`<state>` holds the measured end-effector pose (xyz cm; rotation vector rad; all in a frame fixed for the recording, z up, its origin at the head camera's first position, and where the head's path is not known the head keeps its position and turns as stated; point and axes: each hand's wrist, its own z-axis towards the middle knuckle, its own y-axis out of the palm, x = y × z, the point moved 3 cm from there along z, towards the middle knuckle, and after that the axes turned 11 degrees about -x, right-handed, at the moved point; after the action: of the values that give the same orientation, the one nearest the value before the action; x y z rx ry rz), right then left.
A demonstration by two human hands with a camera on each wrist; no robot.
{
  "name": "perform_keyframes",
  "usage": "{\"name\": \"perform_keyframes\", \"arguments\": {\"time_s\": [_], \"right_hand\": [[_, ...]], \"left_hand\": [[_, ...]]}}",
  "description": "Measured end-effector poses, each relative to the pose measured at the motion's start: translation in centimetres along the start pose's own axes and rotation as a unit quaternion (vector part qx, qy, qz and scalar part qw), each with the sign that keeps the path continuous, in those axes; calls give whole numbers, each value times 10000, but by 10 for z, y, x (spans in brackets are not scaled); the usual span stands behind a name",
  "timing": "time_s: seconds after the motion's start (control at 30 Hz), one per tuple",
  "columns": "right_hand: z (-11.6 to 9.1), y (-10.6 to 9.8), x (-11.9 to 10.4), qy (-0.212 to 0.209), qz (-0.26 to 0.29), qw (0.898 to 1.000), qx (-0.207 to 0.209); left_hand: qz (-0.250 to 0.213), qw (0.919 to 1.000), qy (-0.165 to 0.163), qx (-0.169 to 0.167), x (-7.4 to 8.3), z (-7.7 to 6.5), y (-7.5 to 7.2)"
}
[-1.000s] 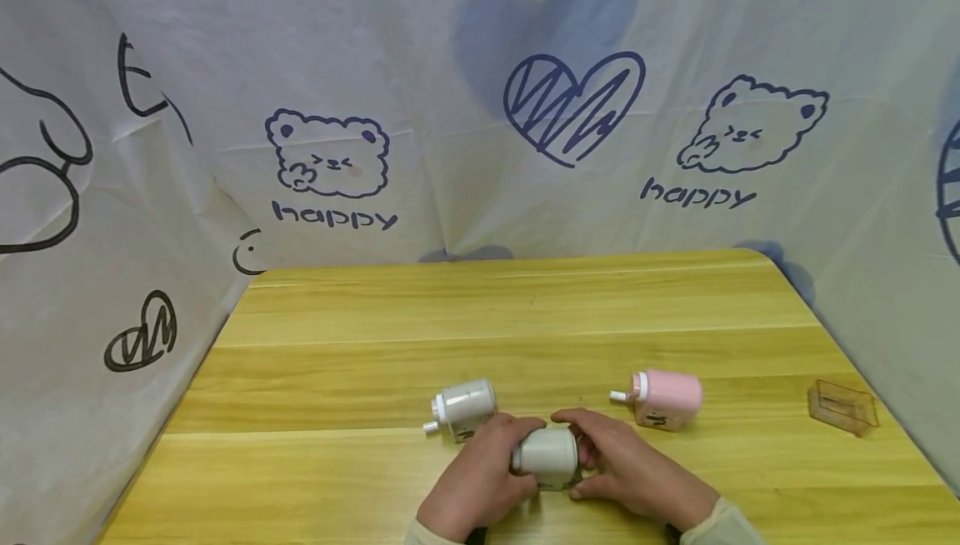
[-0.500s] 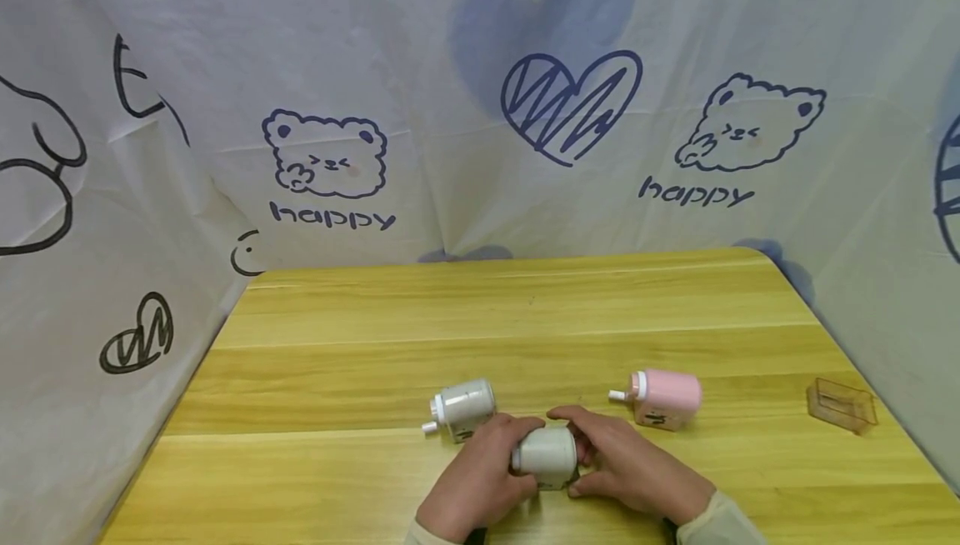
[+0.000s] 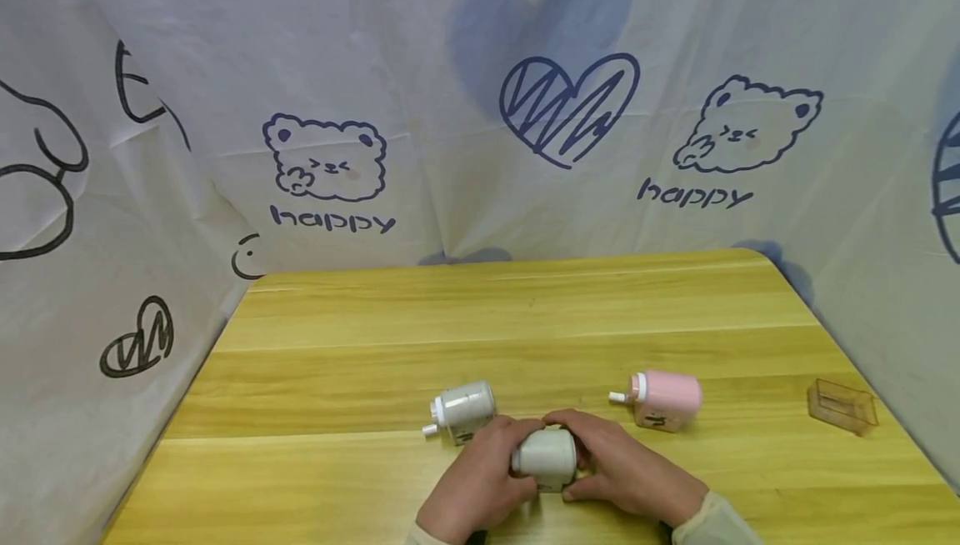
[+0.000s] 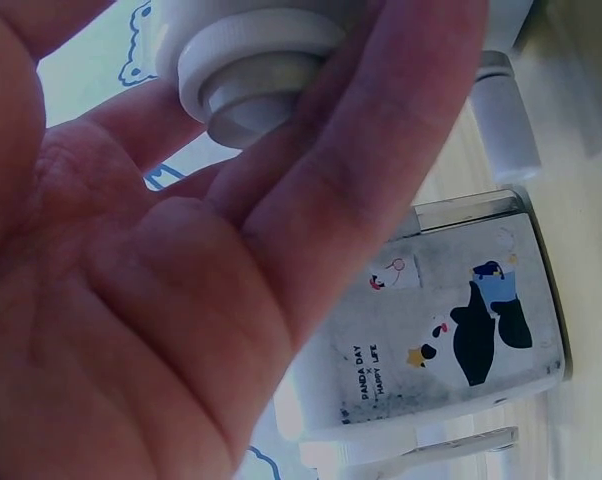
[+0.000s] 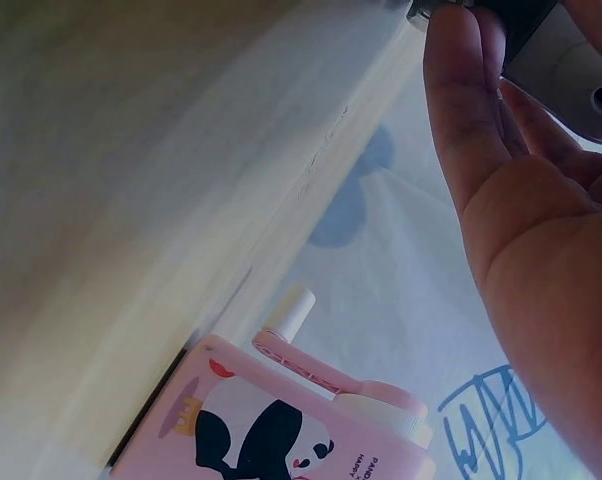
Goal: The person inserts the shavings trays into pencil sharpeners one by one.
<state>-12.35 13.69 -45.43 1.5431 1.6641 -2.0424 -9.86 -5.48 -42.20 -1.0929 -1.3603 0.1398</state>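
Observation:
Both hands hold a grey-white hand-crank pencil sharpener near the table's front edge. My left hand curls round its left side. In the left wrist view its white round hub sits within those fingers. My right hand grips the other end, thumb in front and fingers behind. The right wrist view shows a round hole in the sharpener's end and a dark part by the fingertips. A second grey sharpener, with a panda picture, lies just beyond my left hand. Much of the held sharpener is hidden by the fingers.
A pink crank sharpener lies beyond my right hand, its crank pointing left. Farther right, near the table edge, is a transparent orange-brown drawer. White cloth with drawings hangs round the wooden table.
My right hand has shifted slightly left, closer round the held sharpener's end. My left hand and the other things have stayed in place.

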Motion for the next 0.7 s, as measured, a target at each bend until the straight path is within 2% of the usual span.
{"name": "perform_keyframes", "arguments": {"time_s": [0.37, 0.7], "right_hand": [[4, 1, 0, -53, -65, 10000, 8], [3, 3, 2, 35, 26, 10000, 17]], "left_hand": [[16, 9999, -141, -1, 0, -2, 0], [60, 10000, -44, 59, -2, -2, 1]]}}
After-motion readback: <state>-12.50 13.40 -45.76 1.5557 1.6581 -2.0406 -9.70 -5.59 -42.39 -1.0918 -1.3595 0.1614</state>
